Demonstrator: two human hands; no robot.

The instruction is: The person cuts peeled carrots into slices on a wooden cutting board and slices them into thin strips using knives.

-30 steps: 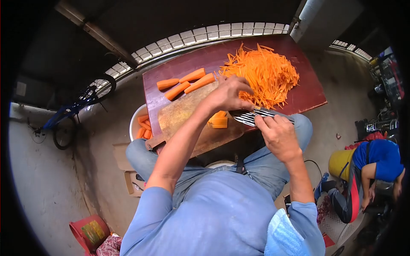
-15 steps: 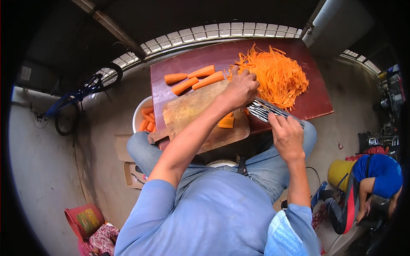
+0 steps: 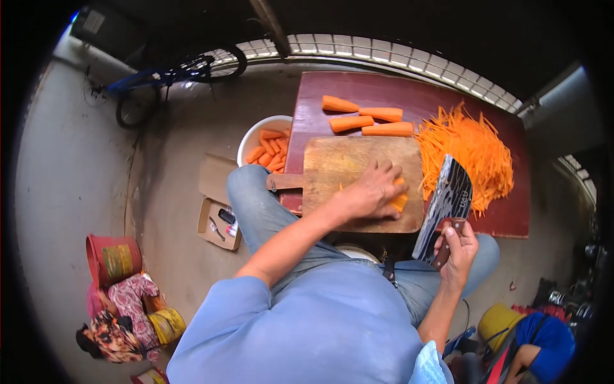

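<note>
The cleaver (image 3: 446, 201) is in the right hand (image 3: 456, 248), gripped by its brown handle just right of the board (image 3: 323, 169), its blade reaching away from the person beyond that hand, with the long axis running mostly away and leaning slightly right. The left hand (image 3: 377, 190) lies over the board with its fingers spread and bent over the cut carrot (image 3: 400, 200), which shows at the fingers' right side; whether they grip it or only rest there cannot be told. The carrot's visible part points roughly away from the person, and the shreds (image 3: 476, 160) lie beyond the cleaver on the table (image 3: 511, 221).
</note>
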